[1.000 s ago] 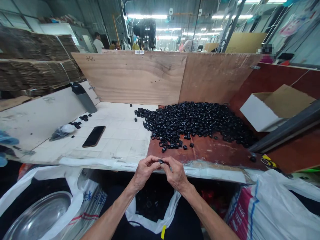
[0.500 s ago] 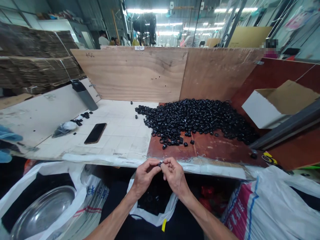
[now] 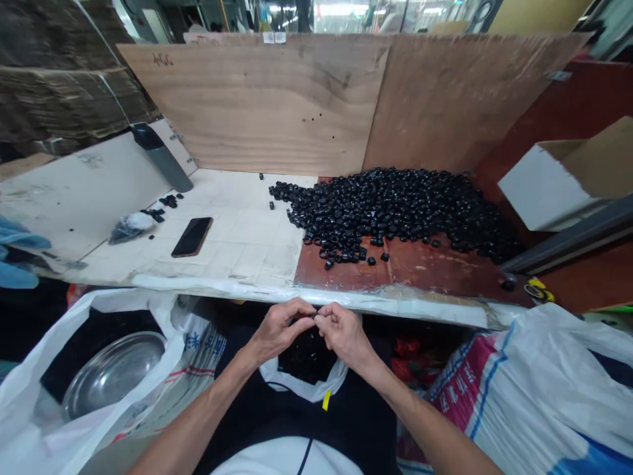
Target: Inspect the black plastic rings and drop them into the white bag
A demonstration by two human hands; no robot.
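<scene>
My left hand (image 3: 285, 324) and my right hand (image 3: 342, 334) meet at the fingertips near the table's front edge. Both pinch a small black plastic part (image 3: 317, 312), almost hidden by the fingers. Below them hangs an open white bag (image 3: 332, 390) with black pieces inside, a yellow tag on its rim. Beyond my hands, a large heap of small black ring-like parts (image 3: 395, 204) spreads over the reddish-brown board, with several loose ones along its near side.
A phone (image 3: 192, 237) and a grey bottle (image 3: 168, 161) are on the table's left. An open carton (image 3: 548, 188) leans at right beside a metal bar (image 3: 568, 234). White sacks flank me; the left one (image 3: 171, 356) holds a metal bowl (image 3: 116, 373). A wooden panel (image 3: 257, 105) closes the back.
My view has tilted downward, so my lap and shirt now show. Both hands stay together at the fingertips, and the small black part is now more covered by them.
</scene>
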